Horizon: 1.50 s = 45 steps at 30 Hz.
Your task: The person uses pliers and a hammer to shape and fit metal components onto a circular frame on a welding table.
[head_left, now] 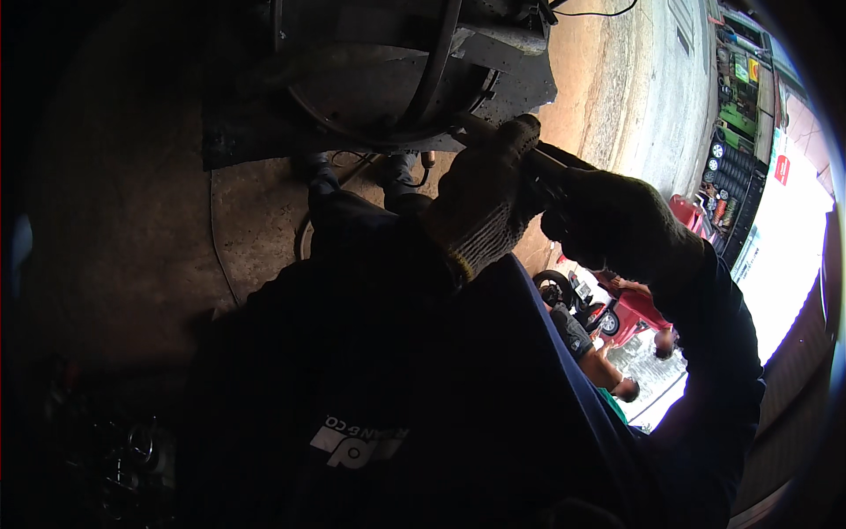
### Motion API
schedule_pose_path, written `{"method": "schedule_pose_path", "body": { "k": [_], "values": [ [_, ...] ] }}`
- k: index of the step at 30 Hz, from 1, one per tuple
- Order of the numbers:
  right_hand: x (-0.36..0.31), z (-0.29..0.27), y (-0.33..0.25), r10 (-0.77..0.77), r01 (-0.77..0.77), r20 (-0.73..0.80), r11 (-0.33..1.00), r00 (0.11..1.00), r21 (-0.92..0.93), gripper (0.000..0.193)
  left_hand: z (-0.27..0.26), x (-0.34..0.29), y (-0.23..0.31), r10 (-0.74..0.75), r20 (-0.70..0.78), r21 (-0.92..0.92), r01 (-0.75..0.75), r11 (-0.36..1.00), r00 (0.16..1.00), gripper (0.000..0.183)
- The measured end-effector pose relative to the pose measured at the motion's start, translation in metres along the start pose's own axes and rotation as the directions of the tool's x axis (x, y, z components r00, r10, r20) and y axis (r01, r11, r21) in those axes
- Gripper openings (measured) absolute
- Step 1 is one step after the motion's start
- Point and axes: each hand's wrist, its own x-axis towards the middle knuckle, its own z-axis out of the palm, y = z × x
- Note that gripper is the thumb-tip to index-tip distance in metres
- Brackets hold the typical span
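Both my hands wear dark, dirty knitted gloves and are held close together in front of my body. My left hand (489, 181), with a pale ribbed cuff, is closed at the edge of a dark metal plate (529, 88). A pale bar-like piece (474, 130) shows beside its fingers and reaches to the plate. Just to the right, my right hand (612, 212) is closed around something dark. A thin light rod (548, 159) shows between the hands; deep shadow hides what it belongs to. On the plate lies a round metal rim (388, 139) with a curved bar across it.
Below the plate hangs a short copper-coloured handle (428, 160) on a dark cable. A thin cable (214, 238) runs over the concrete floor (256, 216). Beyond my right arm are two people, a motorcycle (555, 286), a red car (639, 313) and a tyre rack (727, 167).
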Motion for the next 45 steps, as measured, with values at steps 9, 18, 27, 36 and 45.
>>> {"method": "schedule_pose_path", "body": {
  "k": [9,18,27,36,45],
  "values": [
    [-0.004,0.018,-0.011,0.024,-0.044,-0.169,0.992,0.985,-0.117,0.035,0.003,-0.002,-0.004,-0.052,-0.027,-0.129,0.048,0.99,0.998,0.059],
    [-0.003,0.01,-0.005,-0.203,0.183,-0.042,0.939,0.978,-0.291,0.056,0.002,0.009,-0.022,-0.581,0.292,-0.687,0.589,0.425,0.76,0.053],
    [0.008,-0.015,0.043,-0.536,0.539,-0.359,0.836,0.765,-0.1,0.084,-0.071,-0.028,0.053,-0.41,0.138,0.104,0.398,0.911,0.902,0.042],
    [0.086,-0.033,0.187,-0.466,0.545,-0.435,0.835,0.77,0.071,0.062,-0.086,-0.028,0.017,0.723,-0.033,0.974,-0.139,0.177,0.69,0.066],
    [0.161,-0.101,0.312,-0.402,0.467,-0.402,0.881,0.822,0.075,0.06,-0.062,-0.014,-0.012,0.379,-0.359,0.925,0.38,0.02,0.853,0.084]
  ]
}}
